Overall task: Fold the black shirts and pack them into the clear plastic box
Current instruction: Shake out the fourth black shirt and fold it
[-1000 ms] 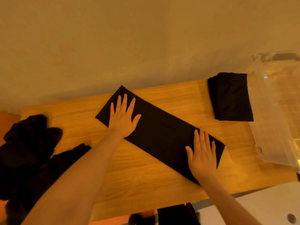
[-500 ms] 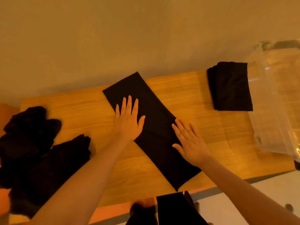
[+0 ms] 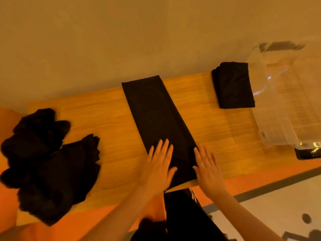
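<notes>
A black shirt [image 3: 156, 115], folded into a long narrow strip, lies on the wooden table [image 3: 107, 122], running from the far edge toward me. My left hand [image 3: 159, 166] rests flat on its near end with fingers straight. My right hand [image 3: 207, 168] lies flat along the strip's near right edge. A folded black shirt [image 3: 233, 85] sits at the far right, beside the clear plastic box [image 3: 286, 101]. A heap of unfolded black shirts [image 3: 50, 159] lies at the left.
A plain wall rises behind the table's far edge. The clear box overhangs the table's right end. An orange surface shows at the left and along the near edge. Pale floor is visible at the lower right.
The strip has turned from a diagonal to pointing away from me. Both hands have slid down to its near end, close together.
</notes>
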